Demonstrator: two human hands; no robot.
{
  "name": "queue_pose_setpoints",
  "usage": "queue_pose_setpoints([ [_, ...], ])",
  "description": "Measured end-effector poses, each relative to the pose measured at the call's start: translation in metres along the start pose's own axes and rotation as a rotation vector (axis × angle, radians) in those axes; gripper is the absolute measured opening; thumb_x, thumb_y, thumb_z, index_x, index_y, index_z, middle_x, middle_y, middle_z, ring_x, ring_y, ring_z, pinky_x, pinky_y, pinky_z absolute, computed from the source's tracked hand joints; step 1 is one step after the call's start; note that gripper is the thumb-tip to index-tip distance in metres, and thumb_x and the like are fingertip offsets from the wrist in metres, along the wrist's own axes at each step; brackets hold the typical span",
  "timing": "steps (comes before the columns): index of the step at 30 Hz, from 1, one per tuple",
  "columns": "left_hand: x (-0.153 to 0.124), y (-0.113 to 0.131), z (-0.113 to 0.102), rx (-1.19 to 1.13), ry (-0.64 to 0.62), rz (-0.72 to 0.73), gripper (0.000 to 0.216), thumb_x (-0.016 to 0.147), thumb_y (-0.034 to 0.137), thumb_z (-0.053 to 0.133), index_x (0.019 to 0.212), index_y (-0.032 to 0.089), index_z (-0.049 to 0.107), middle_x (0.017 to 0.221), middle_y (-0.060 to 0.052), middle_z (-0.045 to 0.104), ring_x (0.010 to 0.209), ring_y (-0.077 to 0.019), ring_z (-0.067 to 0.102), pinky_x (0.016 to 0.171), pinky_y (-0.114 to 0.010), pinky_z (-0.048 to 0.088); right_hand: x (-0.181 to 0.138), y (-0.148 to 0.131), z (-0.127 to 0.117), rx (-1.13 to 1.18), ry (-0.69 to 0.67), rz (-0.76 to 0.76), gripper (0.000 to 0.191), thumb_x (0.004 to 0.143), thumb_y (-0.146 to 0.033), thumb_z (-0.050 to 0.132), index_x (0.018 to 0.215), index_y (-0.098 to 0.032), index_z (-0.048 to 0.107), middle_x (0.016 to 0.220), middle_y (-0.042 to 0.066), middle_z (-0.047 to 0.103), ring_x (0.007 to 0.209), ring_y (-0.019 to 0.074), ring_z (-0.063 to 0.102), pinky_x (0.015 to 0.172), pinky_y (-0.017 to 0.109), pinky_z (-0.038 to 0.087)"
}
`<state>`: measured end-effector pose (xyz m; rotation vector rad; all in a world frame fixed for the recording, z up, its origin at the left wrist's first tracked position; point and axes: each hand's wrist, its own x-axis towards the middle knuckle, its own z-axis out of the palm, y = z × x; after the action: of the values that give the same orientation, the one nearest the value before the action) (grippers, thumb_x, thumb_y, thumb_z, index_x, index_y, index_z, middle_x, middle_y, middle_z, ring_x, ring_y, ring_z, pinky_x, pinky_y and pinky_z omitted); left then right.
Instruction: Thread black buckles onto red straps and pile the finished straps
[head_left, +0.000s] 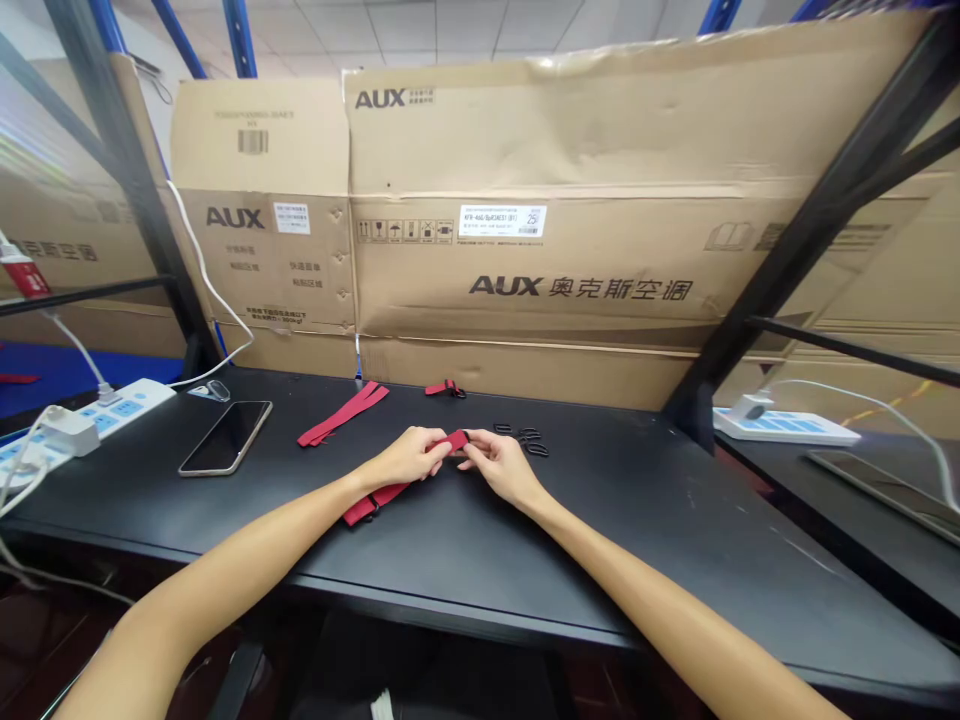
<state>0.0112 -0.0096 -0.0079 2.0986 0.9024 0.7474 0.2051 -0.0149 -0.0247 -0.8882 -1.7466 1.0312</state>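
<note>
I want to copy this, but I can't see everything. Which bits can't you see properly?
All in the head view:
The part of the red strap being worked on is covered by the fingers of the left hand and right hand.
The black rings are too small to count.
The white label has print too small to read.
The power strip is cut off by the left edge.

The red strap [379, 500] is matt woven cloth. On the smooth black table [600, 520], the phone [225, 437] shines glossy.
</note>
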Motion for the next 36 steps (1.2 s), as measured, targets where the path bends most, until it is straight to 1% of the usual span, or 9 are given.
queue_pose_setpoints([
  [3,-0.001,0.002,0.001,0.069,0.034,0.008,0.036,0.089,0.041,0.038,0.078,0.014,0.059,0.053,0.002,0.055,0.045,-0.0089,0.048,0.051,-0.02,0.037,-0.002,-0.002,0.003,-0.013,-0.008,-0.007,0.031,0.082,-0.038,0.056,0.104,-0.018,0.064,0.097,0.007,0.07,0.094,0.0259,0.066,0.074,0.038,0.059],
  [9,0.001,-0.001,0.001,0.252,0.125,0.028,0.034,0.085,0.037,0.043,0.067,0.014,0.061,0.053,0.002,0.053,0.047,-0.0094,0.042,0.052,-0.022,0.031,-0.002,0.003,0.002,-0.062,0.049,-0.003,0.032,0.083,-0.035,0.056,0.11,-0.019,0.063,0.105,0.007,0.069,0.08,0.0241,0.07,0.077,0.04,0.058],
  [17,0.001,-0.003,0.003,0.341,0.191,0.045,0.032,0.084,0.033,0.044,0.067,0.015,0.064,0.053,0.0,0.053,0.048,-0.0101,0.039,0.053,-0.023,0.03,-0.007,0.002,0.006,-0.243,-0.008,-0.049,0.038,0.086,-0.029,0.05,0.122,-0.019,0.056,0.105,0.007,0.069,0.083,0.0216,0.07,0.081,0.037,0.056],
  [22,0.002,-0.007,0.003,0.389,0.226,0.082,0.028,0.084,0.027,0.043,0.066,0.016,0.062,0.057,-0.001,0.057,0.049,-0.0101,0.043,0.056,-0.023,0.031,-0.01,-0.007,0.007,-0.386,-0.009,-0.141,0.04,0.086,-0.028,0.05,0.125,-0.021,0.055,0.115,0.008,0.065,0.094,0.0215,0.066,0.088,0.038,0.052],
  [25,0.002,-0.006,0.002,0.348,0.217,0.106,0.026,0.085,0.025,0.043,0.07,0.016,0.061,0.06,0.0,0.059,0.051,-0.0098,0.046,0.056,-0.022,0.033,-0.009,-0.011,0.005,-0.414,-0.004,-0.149,0.036,0.088,-0.031,0.047,0.121,-0.022,0.059,0.114,0.007,0.065,0.094,0.0206,0.065,0.086,0.037,0.051],
  [28,-0.001,-0.001,0.003,0.288,0.191,0.112,0.025,0.086,0.027,0.043,0.071,0.015,0.06,0.058,0.001,0.058,0.051,-0.0094,0.047,0.056,-0.021,0.035,-0.007,-0.012,0.001,-0.387,0.021,-0.135,0.031,0.089,-0.033,0.046,0.11,-0.02,0.064,0.103,0.007,0.068,0.088,0.0197,0.064,0.08,0.034,0.051],
  [31,-0.004,0.004,0.003,0.222,0.123,0.106,0.027,0.087,0.031,0.044,0.069,0.015,0.058,0.056,0.002,0.059,0.051,-0.0093,0.049,0.057,-0.02,0.038,-0.005,-0.011,-0.002,-0.382,0.044,-0.142,0.026,0.087,-0.037,0.05,0.095,-0.019,0.068,0.091,0.006,0.068,0.083,0.0191,0.062,0.076,0.032,0.05],
  [33,-0.005,0.006,0.002,0.16,0.071,0.099,0.025,0.085,0.034,0.048,0.072,0.016,0.057,0.063,0.001,0.064,0.055,-0.0101,0.054,0.059,-0.02,0.04,-0.005,-0.011,-0.003,-0.37,0.053,-0.144,0.026,0.086,-0.039,0.051,0.089,-0.019,0.067,0.088,0.005,0.067,0.08,0.0184,0.061,0.073,0.03,0.049],
  [36,-0.004,0.005,0.002,0.063,0.041,0.078,0.025,0.084,0.039,0.052,0.08,0.016,0.057,0.075,-0.002,0.068,0.063,-0.0121,0.06,0.062,-0.021,0.044,-0.004,-0.011,-0.004,-0.302,0.047,-0.14,0.027,0.085,-0.042,0.052,0.087,-0.019,0.065,0.089,0.005,0.064,0.081,0.0178,0.06,0.073,0.029,0.049],
])
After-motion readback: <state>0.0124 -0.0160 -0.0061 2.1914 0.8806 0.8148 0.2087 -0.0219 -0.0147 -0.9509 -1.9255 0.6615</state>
